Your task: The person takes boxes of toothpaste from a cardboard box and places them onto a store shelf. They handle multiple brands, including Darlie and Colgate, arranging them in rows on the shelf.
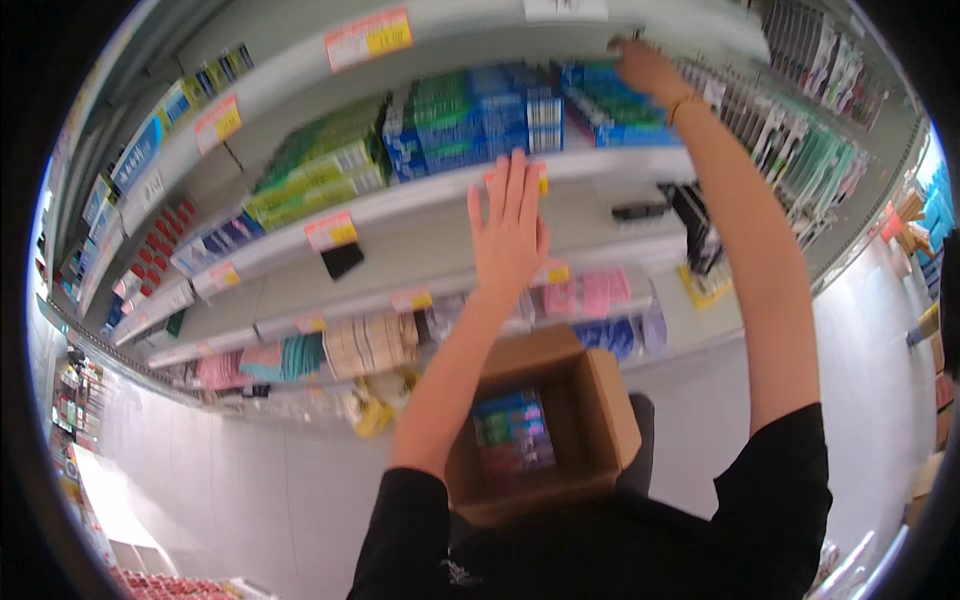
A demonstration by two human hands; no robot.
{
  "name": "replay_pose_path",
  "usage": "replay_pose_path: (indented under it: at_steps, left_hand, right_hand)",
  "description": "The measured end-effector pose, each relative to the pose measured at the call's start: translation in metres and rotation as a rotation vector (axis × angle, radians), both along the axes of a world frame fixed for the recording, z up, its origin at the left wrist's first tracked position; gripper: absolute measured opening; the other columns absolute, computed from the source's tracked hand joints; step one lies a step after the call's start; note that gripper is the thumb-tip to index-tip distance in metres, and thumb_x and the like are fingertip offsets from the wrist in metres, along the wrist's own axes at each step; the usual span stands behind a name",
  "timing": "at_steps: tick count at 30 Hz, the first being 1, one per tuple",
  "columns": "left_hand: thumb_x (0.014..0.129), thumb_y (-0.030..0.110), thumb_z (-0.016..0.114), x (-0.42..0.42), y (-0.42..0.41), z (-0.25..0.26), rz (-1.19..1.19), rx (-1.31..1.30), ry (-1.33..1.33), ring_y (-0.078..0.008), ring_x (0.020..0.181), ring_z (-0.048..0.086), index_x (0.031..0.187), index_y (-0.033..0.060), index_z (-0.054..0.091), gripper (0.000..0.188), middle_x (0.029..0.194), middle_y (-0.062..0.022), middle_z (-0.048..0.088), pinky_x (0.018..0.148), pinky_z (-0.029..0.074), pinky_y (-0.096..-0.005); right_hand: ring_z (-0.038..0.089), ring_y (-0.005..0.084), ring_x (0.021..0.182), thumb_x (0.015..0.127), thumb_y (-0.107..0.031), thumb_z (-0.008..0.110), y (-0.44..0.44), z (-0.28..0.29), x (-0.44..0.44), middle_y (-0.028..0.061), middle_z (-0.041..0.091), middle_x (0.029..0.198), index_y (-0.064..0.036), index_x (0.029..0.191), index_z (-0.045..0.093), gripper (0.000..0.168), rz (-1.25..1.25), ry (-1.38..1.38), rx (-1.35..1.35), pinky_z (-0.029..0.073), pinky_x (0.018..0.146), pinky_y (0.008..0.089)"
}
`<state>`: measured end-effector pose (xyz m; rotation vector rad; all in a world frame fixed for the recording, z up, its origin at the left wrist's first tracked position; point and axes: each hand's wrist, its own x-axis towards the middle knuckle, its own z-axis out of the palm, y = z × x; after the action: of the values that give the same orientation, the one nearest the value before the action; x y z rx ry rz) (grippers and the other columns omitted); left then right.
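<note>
My left hand (511,225) is raised with its palm toward the shelf, fingers extended and holding nothing. Its fingertips overlap the white shelf edge (450,178) below stacked blue-and-green cartons (472,112); contact is unclear. Farther right, my right hand (651,71) reaches over another stack of blue cartons (611,105), close under the shelf above. Its fingers are bent and blurred, so any grip cannot be made out. Below my forearms, an open cardboard box (607,405) stands against my body, with several colourful small cartons (516,435) at its bottom.
Yellow-green cartons (322,165) lie left of the blue stacks. Hanging packs (787,142) line the right side. Lower down are a black item (343,260), a black holder (641,211), folded towels (371,345) and pink packs (589,292). Price tags (367,39) line the shelf edges.
</note>
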<state>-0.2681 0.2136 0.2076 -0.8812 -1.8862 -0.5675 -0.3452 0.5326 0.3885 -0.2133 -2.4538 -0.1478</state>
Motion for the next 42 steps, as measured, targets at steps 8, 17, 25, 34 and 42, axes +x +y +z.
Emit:
replay_pose_path:
  at_steps: [8,17,25,34,42]
  left_hand:
    - [0.080,0.004,0.067,0.085,-0.057,-0.069,-0.480,0.093,-0.323,-0.0342,0.102,0.063,0.114,0.0084,0.063,0.035,0.110,-0.0120,0.067,0.087,0.048,-0.0454]
    - [0.087,0.023,0.064,0.140,-0.091,-0.300,-0.198,-1.106,-1.279,-0.0363,0.104,0.069,0.117,0.0131,0.068,0.032,0.112,-0.0156,0.071,0.083,0.058,-0.0461]
    - [0.091,0.020,0.062,0.128,-0.098,-0.425,-0.178,-1.403,-1.125,-0.0350,0.117,0.066,0.137,0.0119,0.058,0.047,0.126,-0.0212,0.066,0.086,0.058,-0.0482]
    - [0.088,0.016,0.066,0.160,-0.068,-0.442,-0.284,-1.182,-1.342,-0.0334,0.100,0.073,0.147,0.0061,0.048,0.062,0.151,-0.0199,0.049,0.075,0.059,-0.0494]
    - [0.088,0.025,0.067,0.172,-0.039,-0.488,-0.117,-1.591,-0.965,-0.0364,0.108,0.069,0.135,0.0128,0.064,0.048,0.142,-0.0102,0.054,0.074,0.055,-0.0572]
  right_hand:
    - [0.057,0.0299,0.129,0.100,-0.020,0.059,-0.144,-0.045,0.203,0.0146,0.059,0.142,-0.005,0.143,0.055,0.046,0.495,0.247,-0.277,0.042,0.111,0.0397]
    - [0.071,0.0234,0.077,0.094,-0.005,0.057,-0.253,-0.310,0.320,0.0104,0.073,0.082,-0.003,0.102,0.067,0.014,0.576,-0.611,-1.142,0.054,0.073,0.0350]
    - [0.068,0.0426,0.095,0.092,-0.018,0.053,-0.269,-0.416,0.349,0.0225,0.071,0.097,-0.008,0.102,0.072,0.023,0.442,-1.238,-0.699,0.054,0.084,0.0533]
    - [0.068,0.0413,0.099,0.092,-0.017,0.052,-0.274,-0.423,0.342,0.0219,0.071,0.105,-0.008,0.103,0.072,0.025,0.465,-1.249,-0.704,0.054,0.086,0.0524]
    - [0.068,0.0395,0.101,0.090,-0.017,0.053,-0.271,-0.419,0.344,0.0217,0.071,0.108,-0.008,0.106,0.072,0.026,0.458,-1.290,-0.692,0.054,0.087,0.0524]
